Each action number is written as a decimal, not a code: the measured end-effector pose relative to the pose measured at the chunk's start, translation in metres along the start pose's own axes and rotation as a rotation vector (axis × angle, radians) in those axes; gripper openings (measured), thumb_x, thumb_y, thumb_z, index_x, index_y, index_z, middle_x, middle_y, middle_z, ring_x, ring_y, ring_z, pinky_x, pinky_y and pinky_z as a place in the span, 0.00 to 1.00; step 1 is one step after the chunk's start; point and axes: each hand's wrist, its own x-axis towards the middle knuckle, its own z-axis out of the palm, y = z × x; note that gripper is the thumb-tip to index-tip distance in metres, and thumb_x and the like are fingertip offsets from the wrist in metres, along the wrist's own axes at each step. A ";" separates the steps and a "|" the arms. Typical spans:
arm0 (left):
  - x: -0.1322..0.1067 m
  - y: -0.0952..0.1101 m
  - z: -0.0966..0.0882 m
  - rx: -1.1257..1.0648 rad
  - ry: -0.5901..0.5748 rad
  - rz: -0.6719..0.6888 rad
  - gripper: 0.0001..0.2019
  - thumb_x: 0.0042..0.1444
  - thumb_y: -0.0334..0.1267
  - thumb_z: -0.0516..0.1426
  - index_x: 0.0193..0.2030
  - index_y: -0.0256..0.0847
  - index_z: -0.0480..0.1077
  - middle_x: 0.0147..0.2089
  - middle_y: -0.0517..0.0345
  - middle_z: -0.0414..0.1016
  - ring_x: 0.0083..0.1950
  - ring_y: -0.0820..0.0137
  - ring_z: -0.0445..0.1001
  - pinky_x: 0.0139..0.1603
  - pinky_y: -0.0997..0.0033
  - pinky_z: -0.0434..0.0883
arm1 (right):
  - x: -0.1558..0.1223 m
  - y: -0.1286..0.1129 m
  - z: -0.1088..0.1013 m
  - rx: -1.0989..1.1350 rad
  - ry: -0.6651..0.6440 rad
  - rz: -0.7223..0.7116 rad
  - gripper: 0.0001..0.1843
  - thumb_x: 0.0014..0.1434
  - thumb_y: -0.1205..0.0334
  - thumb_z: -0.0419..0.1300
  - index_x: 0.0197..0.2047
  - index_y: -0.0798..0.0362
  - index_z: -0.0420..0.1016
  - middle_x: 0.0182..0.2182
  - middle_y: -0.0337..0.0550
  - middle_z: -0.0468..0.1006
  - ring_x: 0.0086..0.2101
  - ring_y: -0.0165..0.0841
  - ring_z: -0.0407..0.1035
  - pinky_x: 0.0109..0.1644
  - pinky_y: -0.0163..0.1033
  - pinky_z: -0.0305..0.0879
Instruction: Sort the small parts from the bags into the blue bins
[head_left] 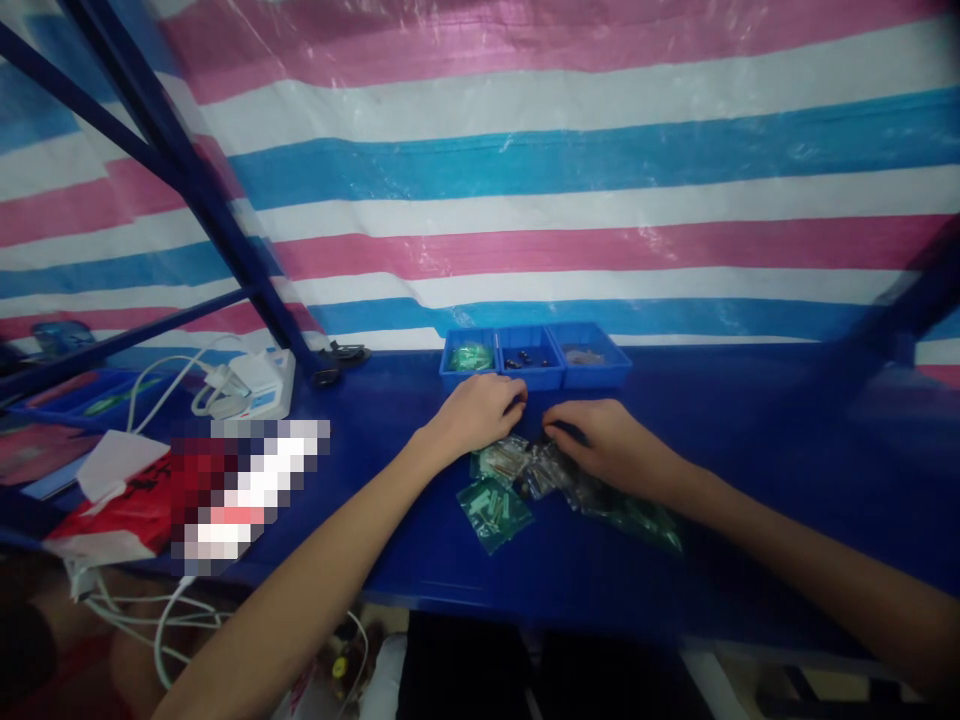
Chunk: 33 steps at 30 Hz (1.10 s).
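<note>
My left hand (482,410) is closed, its fingers curled just in front of the blue bins; whatever its fingertips hold is too small to make out. Opposite it, my right hand (600,440) has thumb and fingers bent together in a pinch above clear plastic bags, and its contents are also unclear. Below the left hand lies a bag of small metal parts (504,460). Nearer me is a greenish bag of pale, rod-like pieces (495,512). Further clear bags (553,470) and a green bag (649,522) spread beneath the right hand and forearm.
Three blue bins stand together: one with green packets (471,357), one with small dark parts (527,358), one with pale pieces (583,355). Left on the blue table (787,450) are a white power strip (262,385), cables, a red package (142,500) and a bright blurred-out object (262,490).
</note>
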 end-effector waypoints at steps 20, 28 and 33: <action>-0.004 0.005 -0.009 0.141 -0.095 -0.083 0.13 0.67 0.38 0.49 0.50 0.38 0.72 0.44 0.45 0.75 0.42 0.58 0.75 0.35 0.64 0.68 | 0.000 0.008 0.010 0.004 0.019 -0.045 0.12 0.68 0.65 0.53 0.39 0.52 0.78 0.40 0.46 0.82 0.38 0.37 0.75 0.41 0.41 0.68; -0.007 0.008 -0.013 0.214 -0.148 -0.185 0.16 0.67 0.35 0.47 0.54 0.38 0.73 0.43 0.43 0.74 0.39 0.56 0.76 0.31 0.63 0.68 | 0.000 0.010 0.012 -0.010 0.028 -0.062 0.12 0.69 0.65 0.53 0.41 0.53 0.78 0.43 0.49 0.81 0.41 0.39 0.76 0.46 0.43 0.69; -0.007 0.010 -0.003 0.189 -0.182 -0.181 0.16 0.65 0.33 0.49 0.53 0.36 0.73 0.43 0.39 0.73 0.41 0.54 0.75 0.33 0.61 0.70 | 0.000 0.009 0.011 -0.010 0.009 -0.064 0.11 0.69 0.64 0.53 0.41 0.53 0.77 0.43 0.48 0.81 0.41 0.39 0.75 0.47 0.44 0.69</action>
